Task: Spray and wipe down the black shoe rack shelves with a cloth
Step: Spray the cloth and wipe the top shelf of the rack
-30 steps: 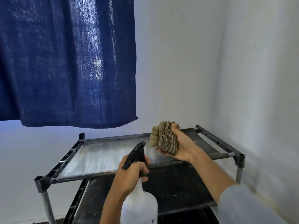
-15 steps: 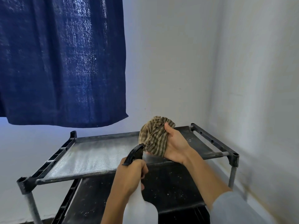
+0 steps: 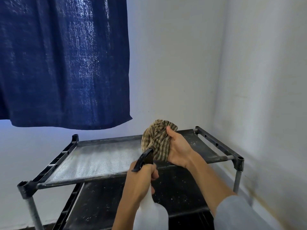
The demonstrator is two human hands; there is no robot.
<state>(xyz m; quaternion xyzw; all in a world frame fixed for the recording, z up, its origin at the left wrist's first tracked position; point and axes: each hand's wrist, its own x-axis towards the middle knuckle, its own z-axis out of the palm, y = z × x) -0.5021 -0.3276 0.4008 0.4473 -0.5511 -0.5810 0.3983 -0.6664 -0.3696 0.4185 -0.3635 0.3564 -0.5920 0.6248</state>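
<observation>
The black shoe rack (image 3: 54,161) stands in a room corner, its dusty grey top shelf (image 3: 99,161) above a speckled black lower shelf (image 3: 103,203). My left hand (image 3: 141,180) grips the neck of a white spray bottle (image 3: 151,214) with a black nozzle (image 3: 144,159). The nozzle points at a bunched brown striped cloth (image 3: 156,140), almost touching it. My right hand (image 3: 178,151) holds that cloth up over the right part of the top shelf.
A dark blue curtain (image 3: 63,63) hangs above the rack's left side. White walls close in behind (image 3: 174,63) and on the right (image 3: 265,97). The rack's right rail (image 3: 216,143) runs close to the right wall.
The cloth and the spray nozzle have come closer together, from apart to almost touching. The camera view shifted slightly; the rack has not moved.
</observation>
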